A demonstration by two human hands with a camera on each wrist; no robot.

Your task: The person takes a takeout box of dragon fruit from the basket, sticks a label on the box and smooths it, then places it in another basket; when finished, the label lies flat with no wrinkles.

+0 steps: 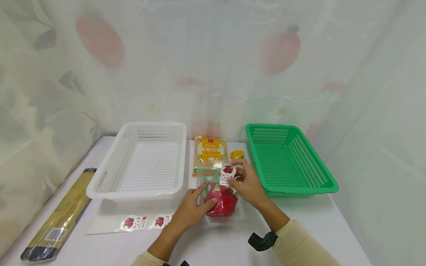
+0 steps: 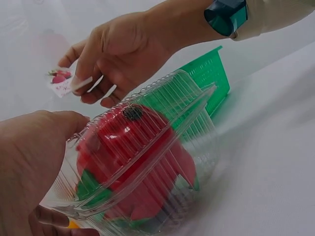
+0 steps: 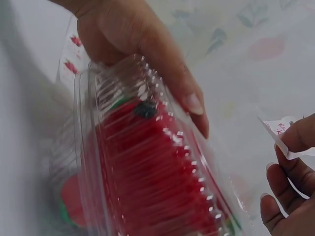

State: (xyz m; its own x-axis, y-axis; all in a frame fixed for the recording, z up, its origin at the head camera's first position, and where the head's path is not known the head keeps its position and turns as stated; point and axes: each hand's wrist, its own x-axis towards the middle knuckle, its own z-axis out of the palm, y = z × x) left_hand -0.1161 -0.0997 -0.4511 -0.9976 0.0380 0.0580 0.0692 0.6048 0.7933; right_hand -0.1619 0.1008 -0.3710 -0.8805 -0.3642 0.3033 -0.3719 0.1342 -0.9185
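A clear plastic clamshell box (image 1: 221, 223) sits on the table in front of me, with a red dragon fruit (image 1: 222, 203) with green tips inside. My left hand (image 1: 187, 211) holds the box at its left side, thumb on the lid and other fingers down along the side in the left wrist view. Between thumb and fingers, my right hand (image 1: 249, 186) pinches a white sticker (image 1: 227, 174) printed with red fruit. In the head view this sticker overlaps the lid's upper part; both wrist views show it held apart from the box, one edge bent (image 3: 275, 137).
A white basket (image 1: 94, 190) stands back left, a green basket (image 1: 299, 191) back right. Between them lie a yellow grain bag (image 1: 211, 147) and a small yellow packet (image 1: 237, 154). A sticker strip (image 1: 106, 223) and a long wrapped bundle (image 1: 61, 214) lie at left.
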